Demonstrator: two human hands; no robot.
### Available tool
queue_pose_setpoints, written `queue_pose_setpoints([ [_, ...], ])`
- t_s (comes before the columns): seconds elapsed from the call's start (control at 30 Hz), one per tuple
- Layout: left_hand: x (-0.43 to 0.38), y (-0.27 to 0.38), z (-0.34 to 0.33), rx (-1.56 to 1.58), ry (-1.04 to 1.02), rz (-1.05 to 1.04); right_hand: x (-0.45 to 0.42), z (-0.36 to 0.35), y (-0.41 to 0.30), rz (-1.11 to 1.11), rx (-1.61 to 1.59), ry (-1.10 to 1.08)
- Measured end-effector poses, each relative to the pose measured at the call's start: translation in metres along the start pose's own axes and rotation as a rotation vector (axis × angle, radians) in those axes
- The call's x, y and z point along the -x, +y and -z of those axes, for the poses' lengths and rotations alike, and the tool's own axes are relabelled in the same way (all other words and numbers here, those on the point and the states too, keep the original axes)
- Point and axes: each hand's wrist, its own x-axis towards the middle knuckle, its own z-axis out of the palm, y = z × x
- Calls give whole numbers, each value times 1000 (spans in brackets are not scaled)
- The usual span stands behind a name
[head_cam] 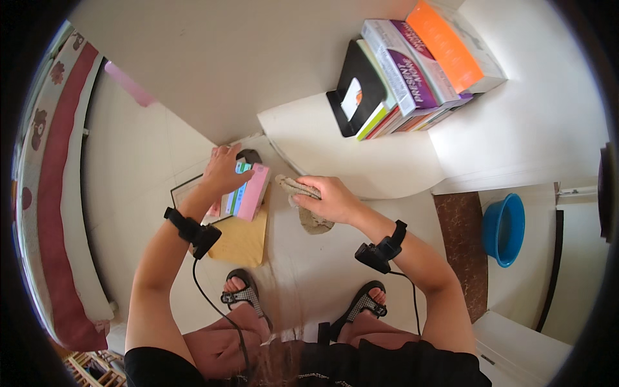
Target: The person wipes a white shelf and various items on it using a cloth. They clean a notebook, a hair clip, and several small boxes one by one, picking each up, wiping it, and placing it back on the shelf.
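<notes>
My right hand point(333, 199) grips a crumpled beige-grey cloth point(316, 222), whose lower end hangs below the fingers. My left hand point(223, 170) is over a small stack on the floor, fingers and thumb spread. Its thumb overlaps the edge of a pink box point(255, 193); whether it presses on it, I cannot tell. Next to that box are blue-and-green printed boxes point(235, 199). A yellow-brown envelope point(240, 239) sticks out beneath the stack, and a dark-edged flat panel point(185, 193) shows on the left. Beyond the fingers is a dark object point(250, 156), partly covered.
A white rounded shelf point(300, 138) holds several upright books point(411, 82) against a black bookend point(358, 92), with an orange-and-white box point(447, 43). A blue basin point(503, 230) stands at right. Fabric-covered bedding point(58, 193) lines the left. Cables point(217, 305) trail from both wrist devices.
</notes>
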Motion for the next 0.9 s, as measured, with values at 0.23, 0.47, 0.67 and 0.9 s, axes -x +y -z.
queue_pose_setpoints([
  [0.23,-11,130,52,544,41,-372,28,70,-43,25,-86,381],
  [0.47,-49,224,61,1095,-78,-263,55,143,-41,-193,-75,806],
  [0.67,-58,252,44,1174,-87,-193,26,153,-42,-43,-951,552],
  [0.9,-42,227,46,1493,-310,-423,71,100,-34,-76,-1269,266],
])
